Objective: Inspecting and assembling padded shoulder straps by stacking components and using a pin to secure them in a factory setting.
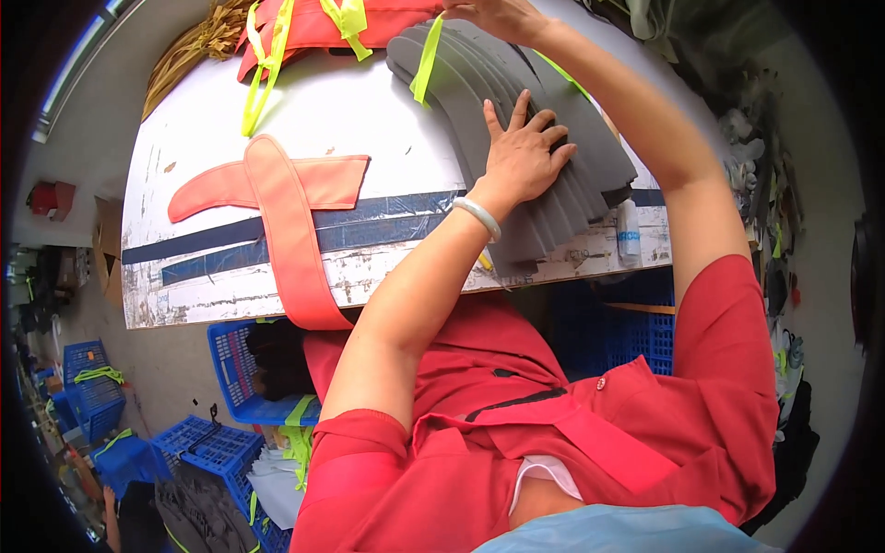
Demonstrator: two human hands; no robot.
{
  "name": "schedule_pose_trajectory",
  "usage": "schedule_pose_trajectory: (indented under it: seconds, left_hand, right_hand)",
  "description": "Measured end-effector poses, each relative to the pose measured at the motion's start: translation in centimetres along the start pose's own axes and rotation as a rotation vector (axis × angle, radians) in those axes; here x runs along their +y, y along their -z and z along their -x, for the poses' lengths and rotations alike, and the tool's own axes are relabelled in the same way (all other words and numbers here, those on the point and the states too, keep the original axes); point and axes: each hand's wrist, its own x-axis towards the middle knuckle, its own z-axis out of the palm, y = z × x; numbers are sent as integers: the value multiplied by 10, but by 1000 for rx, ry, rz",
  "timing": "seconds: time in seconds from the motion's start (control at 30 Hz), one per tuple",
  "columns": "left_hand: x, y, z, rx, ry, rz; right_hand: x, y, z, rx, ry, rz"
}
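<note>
My left hand (pixel 527 152) lies open, fingers spread, on a fanned stack of grey curved flat pieces (pixel 479 83). At the top edge my right hand (pixel 496 13) is closed at the upper end of a neon yellow strap (pixel 427 63), which hangs over the stack's far left; part of this hand is cut off by the picture's edge. Left of the stack, two orange stitched fabric pieces lie crossed: a long one (pixel 286 221) hangs over the near table edge, and a curved one (pixel 217 189) passes beneath it.
Red-orange fabric (pixel 309 32) with neon straps sits at the far side of the white table (pixel 184 286). A small clear bottle (pixel 629 230) is near its front edge. Blue plastic crates (pixel 230 369) stand below. A bundle of dry brown strips (pixel 189 46) is at the far left.
</note>
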Motion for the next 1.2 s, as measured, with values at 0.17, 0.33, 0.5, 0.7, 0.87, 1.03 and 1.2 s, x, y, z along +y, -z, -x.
schedule_pose_trajectory:
  seconds: [0.17,0.33,0.5,0.7,0.87,1.03,1.2]
  left_hand:
    - [4,-7,1,21,-34,-5]
    - [-1,-9,4,70,-45,10]
    - [-7,-6,7,54,-34,36]
    - [2,-9,2,68,-60,56]
    - [-5,-5,7,110,-79,127]
    - [-9,-9,12,124,-79,61]
    - [-1,-8,3,58,-164,52]
  right_hand:
    - [19,-71,-22,47,153,-15]
    - [31,-82,-47,228,-453,-42]
    - [-7,-57,-76,-378,-323,-293]
    - [-27,-91,-84,-473,-290,-847]
    - [-2,-126,-92,-242,-486,-880]
    - [11,-117,-107,-81,-538,-1061]
    - [55,-75,-82,67,-679,-903]
